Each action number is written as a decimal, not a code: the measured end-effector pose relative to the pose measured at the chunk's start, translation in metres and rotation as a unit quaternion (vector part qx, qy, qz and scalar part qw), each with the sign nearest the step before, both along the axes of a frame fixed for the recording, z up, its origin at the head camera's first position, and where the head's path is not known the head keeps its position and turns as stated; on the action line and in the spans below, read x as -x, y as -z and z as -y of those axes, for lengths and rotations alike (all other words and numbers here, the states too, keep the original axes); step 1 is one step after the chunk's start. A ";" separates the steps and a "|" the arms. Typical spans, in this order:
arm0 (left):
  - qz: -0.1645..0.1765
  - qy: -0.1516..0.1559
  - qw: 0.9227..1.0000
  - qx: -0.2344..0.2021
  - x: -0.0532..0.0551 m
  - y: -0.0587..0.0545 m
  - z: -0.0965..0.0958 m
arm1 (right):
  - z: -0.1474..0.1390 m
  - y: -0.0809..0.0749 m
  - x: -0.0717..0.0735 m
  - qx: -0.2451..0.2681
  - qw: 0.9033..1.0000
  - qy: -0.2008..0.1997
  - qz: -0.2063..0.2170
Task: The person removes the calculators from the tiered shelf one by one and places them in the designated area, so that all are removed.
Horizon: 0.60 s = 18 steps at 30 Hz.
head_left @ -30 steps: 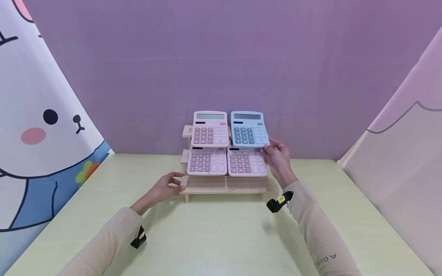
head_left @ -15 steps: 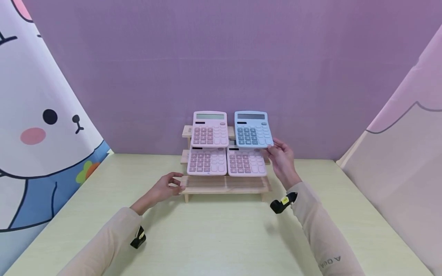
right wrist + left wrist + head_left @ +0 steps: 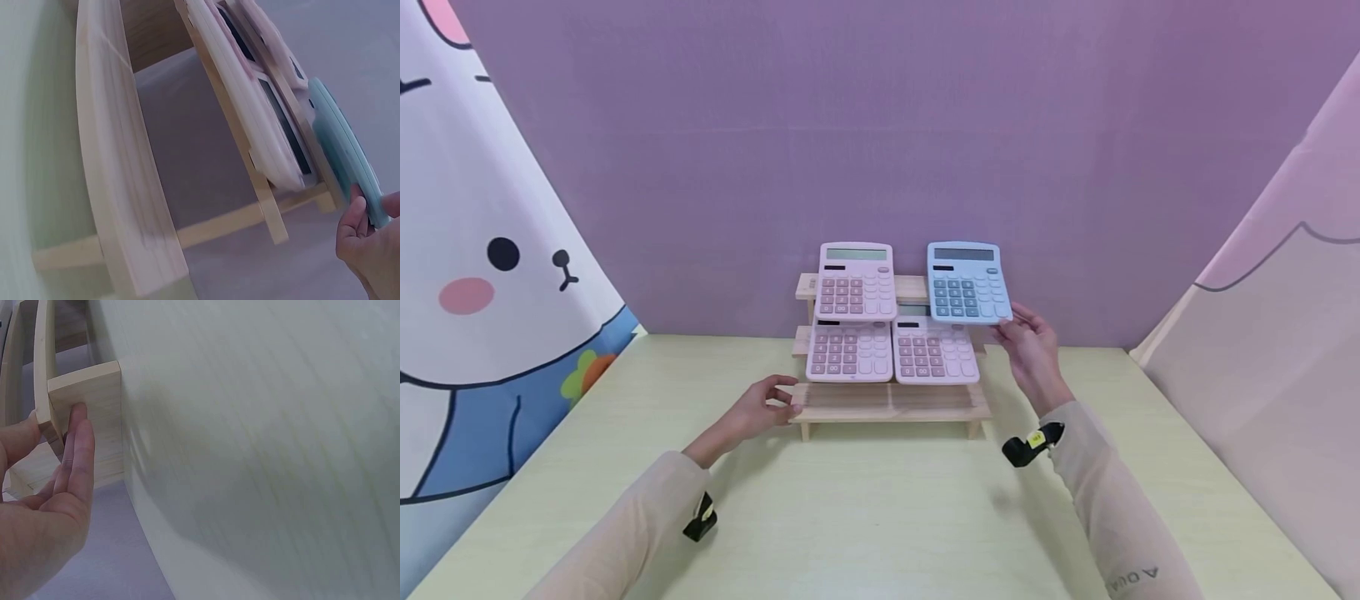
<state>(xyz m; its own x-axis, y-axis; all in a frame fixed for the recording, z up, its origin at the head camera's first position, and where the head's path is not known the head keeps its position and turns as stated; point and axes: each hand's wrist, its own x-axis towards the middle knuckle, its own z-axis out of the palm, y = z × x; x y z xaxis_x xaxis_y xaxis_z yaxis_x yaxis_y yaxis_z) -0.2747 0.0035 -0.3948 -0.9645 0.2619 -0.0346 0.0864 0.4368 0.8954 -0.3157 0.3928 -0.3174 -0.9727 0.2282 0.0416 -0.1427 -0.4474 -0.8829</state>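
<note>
A blue calculator (image 3: 968, 283) sits at the top right of a three-step wooden rack (image 3: 891, 402), jutting out past its right side. My right hand (image 3: 1036, 354) pinches its lower right corner between thumb and fingers, as the right wrist view also shows on the calculator's edge (image 3: 347, 150). With my left hand (image 3: 758, 408) I grip the left end of the bottom step; in the left wrist view the thumb lies over the board (image 3: 45, 381) and the fingers reach under it, beside the leg. One pink calculator (image 3: 856, 282) stands on the top step, left of the blue one.
Two more pink calculators, a left one (image 3: 850, 352) and a right one (image 3: 936, 354), stand side by side on the middle step. A pale green table (image 3: 880, 517) carries the rack. Behind it rises a purple backdrop (image 3: 880, 150), with printed panels at both sides.
My right hand has slid the blue calculator to the right, widening the gap to the pink one and uncovering more of the calculator below. The left hand has stayed put on the rack.
</note>
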 end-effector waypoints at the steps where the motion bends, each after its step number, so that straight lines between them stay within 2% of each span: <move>1: -0.001 0.000 1.000 -0.001 0.000 0.000 0.000 | -0.002 0.000 -0.001 0.000 1.000 0.001 0.001; 9: -0.010 -0.001 1.000 0.007 0.002 0.001 0.000 | -0.020 0.002 -0.006 0.012 1.000 0.000 0.002; 18: -0.001 0.007 1.000 -0.003 0.003 0.001 0.000 | -0.041 0.005 -0.011 0.015 1.000 -0.008 -0.011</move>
